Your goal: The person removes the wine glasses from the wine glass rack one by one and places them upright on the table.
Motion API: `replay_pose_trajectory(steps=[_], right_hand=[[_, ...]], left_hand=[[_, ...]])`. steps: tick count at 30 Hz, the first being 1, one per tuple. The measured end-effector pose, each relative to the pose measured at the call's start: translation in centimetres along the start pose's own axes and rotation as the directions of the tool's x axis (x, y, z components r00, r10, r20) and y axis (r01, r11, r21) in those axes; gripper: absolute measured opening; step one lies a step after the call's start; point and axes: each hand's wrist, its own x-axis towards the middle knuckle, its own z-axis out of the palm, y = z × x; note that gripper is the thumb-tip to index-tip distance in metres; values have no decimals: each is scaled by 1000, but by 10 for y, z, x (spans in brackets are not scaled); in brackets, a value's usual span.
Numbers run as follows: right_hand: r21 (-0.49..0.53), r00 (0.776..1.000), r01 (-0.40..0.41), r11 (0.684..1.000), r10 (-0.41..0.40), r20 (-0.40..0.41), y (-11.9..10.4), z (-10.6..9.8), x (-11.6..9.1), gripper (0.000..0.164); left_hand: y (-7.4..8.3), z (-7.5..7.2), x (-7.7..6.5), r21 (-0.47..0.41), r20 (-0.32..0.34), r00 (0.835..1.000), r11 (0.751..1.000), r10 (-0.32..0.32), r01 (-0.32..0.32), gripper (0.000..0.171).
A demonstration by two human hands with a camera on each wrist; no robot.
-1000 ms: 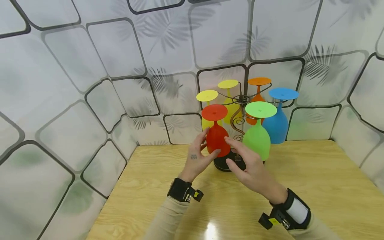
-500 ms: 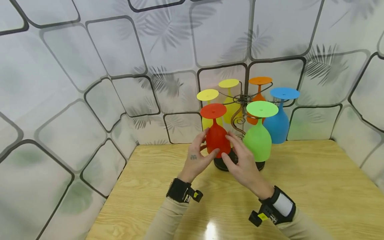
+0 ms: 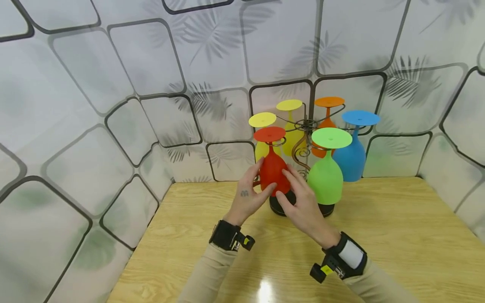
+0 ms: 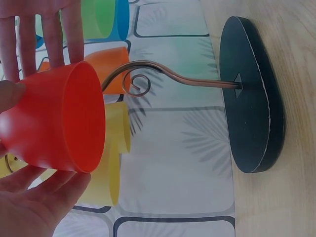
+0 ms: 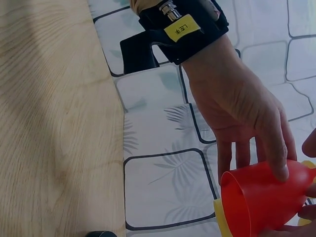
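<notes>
A red goblet (image 3: 273, 172) is held upside down at the front left of a metal stemware rack (image 3: 306, 124), its foot just over a wire loop. From the left, my left hand (image 3: 248, 193) grips the bowl, fingers at the side and thumb across the front. My right hand (image 3: 303, 200) holds the bowl's other side, its thumb low near the rim. In the left wrist view the open mouth of the red goblet (image 4: 85, 118) faces the rack's black base (image 4: 249, 98). The right wrist view shows the left hand (image 5: 247, 108) with its thumb on the red bowl.
Around the rack hang a green goblet (image 3: 326, 179), a blue goblet (image 3: 349, 158), an orange goblet (image 3: 328, 122) and two yellow ones, all upside down. The rack stands on a wooden table (image 3: 197, 219) against a patterned wall covering (image 3: 212, 54).
My right hand has moved left and come onto the red goblet's side. The goblet has risen slightly, and a wire loop now shows under its foot. My left hand stays on it.
</notes>
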Motion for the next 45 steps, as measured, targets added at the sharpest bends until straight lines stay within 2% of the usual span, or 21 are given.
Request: replay_pose_trajectory(steps=[5, 13, 22, 31, 38, 45], right_hand=[[-8, 1000, -7, 1000, 7, -25, 1, 2, 0, 64], [-28, 999, -18, 999, 17, -47, -3, 8, -5, 74], [-34, 998, -35, 999, 33, -56, -8, 12, -13, 83], [-87, 998, 5, 996, -10, -62, -14, 23, -28, 90], [-115, 992, 42, 992, -55, -111, -18, 21, -35, 86], [-113, 988, 72, 991, -86, -125, -19, 21, -43, 81]], left_hand=[[0, 0, 6, 5, 36, 999, 1000, -12, 12, 76], [5, 2, 11, -47, 109, 993, 998, -37, 43, 75], [9, 4, 12, -61, 144, 990, 998, -7, 16, 74], [13, 0, 4, -84, 152, 988, 996, 6, 7, 74], [18, -3, 0, -126, 177, 984, 992, 14, 8, 75], [17, -3, -10, -146, 169, 986, 989, 15, 10, 74]])
